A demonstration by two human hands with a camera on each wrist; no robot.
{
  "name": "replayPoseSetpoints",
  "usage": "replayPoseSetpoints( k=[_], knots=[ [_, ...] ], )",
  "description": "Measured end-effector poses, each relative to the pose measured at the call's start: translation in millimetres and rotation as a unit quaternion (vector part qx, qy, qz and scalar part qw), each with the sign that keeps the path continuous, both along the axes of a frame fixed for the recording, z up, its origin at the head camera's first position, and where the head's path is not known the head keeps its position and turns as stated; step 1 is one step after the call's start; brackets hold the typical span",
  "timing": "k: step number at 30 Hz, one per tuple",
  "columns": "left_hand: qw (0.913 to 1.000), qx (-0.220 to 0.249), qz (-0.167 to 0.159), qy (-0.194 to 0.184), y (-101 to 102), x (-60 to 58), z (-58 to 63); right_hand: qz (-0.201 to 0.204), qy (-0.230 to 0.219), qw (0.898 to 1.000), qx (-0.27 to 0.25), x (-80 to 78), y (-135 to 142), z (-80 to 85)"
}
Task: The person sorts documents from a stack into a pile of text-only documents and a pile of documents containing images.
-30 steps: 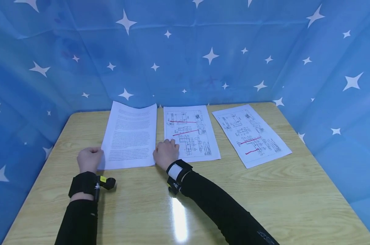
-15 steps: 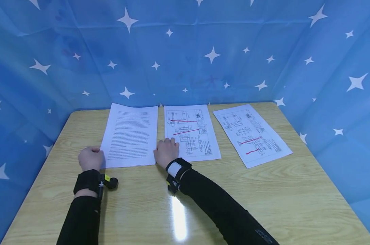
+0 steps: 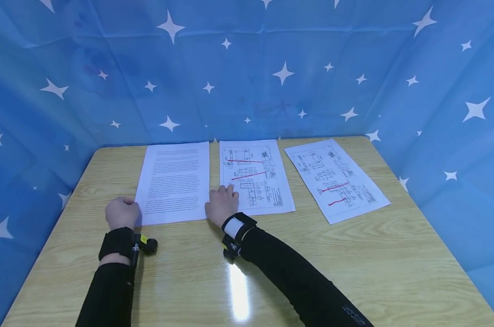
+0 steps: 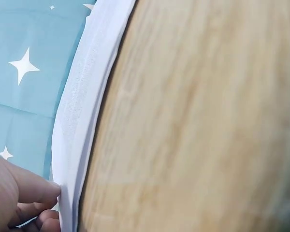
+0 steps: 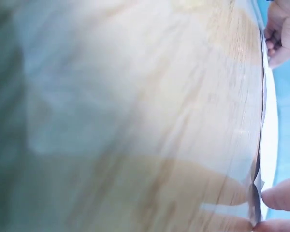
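A thin stack of printed sheets, its top page full of text lines, lies at the back left of the table. My left hand pinches its near left corner; the left wrist view shows the thumb against the layered paper edges. At the near right corner, my right hand has its fingertips on the paper and overlaps the neighbouring drawing sheet. In the right wrist view, the right fingers pinch a slightly buckled edge of the stack, with the left hand farther along it.
Red strokes cross the technical drawing on the middle sheet. Another marked drawing sheet lies tilted to the right. Behind the wooden table hangs a blue curtain with white stars. Both wrists wear black camera straps.
The far edge of the text sheets, curved and raised earlier, has come down straight. The left hand has shifted slightly right; the right hand keeps almost the same place.
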State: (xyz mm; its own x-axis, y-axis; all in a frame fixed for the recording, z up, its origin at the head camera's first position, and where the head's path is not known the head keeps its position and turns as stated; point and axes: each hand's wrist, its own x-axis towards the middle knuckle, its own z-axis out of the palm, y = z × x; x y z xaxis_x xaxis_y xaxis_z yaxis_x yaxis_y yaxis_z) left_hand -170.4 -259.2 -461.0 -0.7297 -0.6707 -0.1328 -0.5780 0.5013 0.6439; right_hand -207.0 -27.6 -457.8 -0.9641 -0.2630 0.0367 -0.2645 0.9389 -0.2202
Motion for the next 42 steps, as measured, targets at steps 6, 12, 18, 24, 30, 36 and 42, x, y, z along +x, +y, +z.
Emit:
replayPoseSetpoints(
  k=[6, 12, 18, 24, 30, 36, 42],
  knots=[
    [0.9992, -0.016, 0.027, 0.024, 0.8, -4.2, -6.5, -0.012, 0.014, 1.0, -0.017, -3.4, 6.7, 0.2],
    [0.9904, -0.062, 0.002, 0.123, 22.2, -14.1, -5.8, -0.032, 0.038, 0.995, -0.081, -13.6, 34.9, 7.4],
    [0.9734, -0.05, -0.091, 0.205, 85.9, -33.0, 10.8, -0.09, 0.071, 0.984, -0.135, -32.0, 98.6, 12.4],
    [0.9446, -0.015, -0.208, 0.253, 171.6, -46.9, 21.8, -0.151, 0.114, 0.969, -0.159, -47.0, 187.0, 23.2],
    [0.9105, 0.038, -0.336, 0.238, 267.8, -44.9, 25.3, -0.229, 0.111, 0.961, -0.111, -56.6, 275.3, 22.2],
    [0.8799, 0.064, -0.433, 0.186, 349.0, -27.5, 14.7, -0.295, 0.042, 0.953, -0.056, -55.8, 348.8, 11.7],
    [0.8667, 0.078, -0.483, 0.099, 399.7, -13.8, 1.9, -0.353, -0.041, 0.934, -0.037, -53.1, 396.2, -1.8]
  ],
)
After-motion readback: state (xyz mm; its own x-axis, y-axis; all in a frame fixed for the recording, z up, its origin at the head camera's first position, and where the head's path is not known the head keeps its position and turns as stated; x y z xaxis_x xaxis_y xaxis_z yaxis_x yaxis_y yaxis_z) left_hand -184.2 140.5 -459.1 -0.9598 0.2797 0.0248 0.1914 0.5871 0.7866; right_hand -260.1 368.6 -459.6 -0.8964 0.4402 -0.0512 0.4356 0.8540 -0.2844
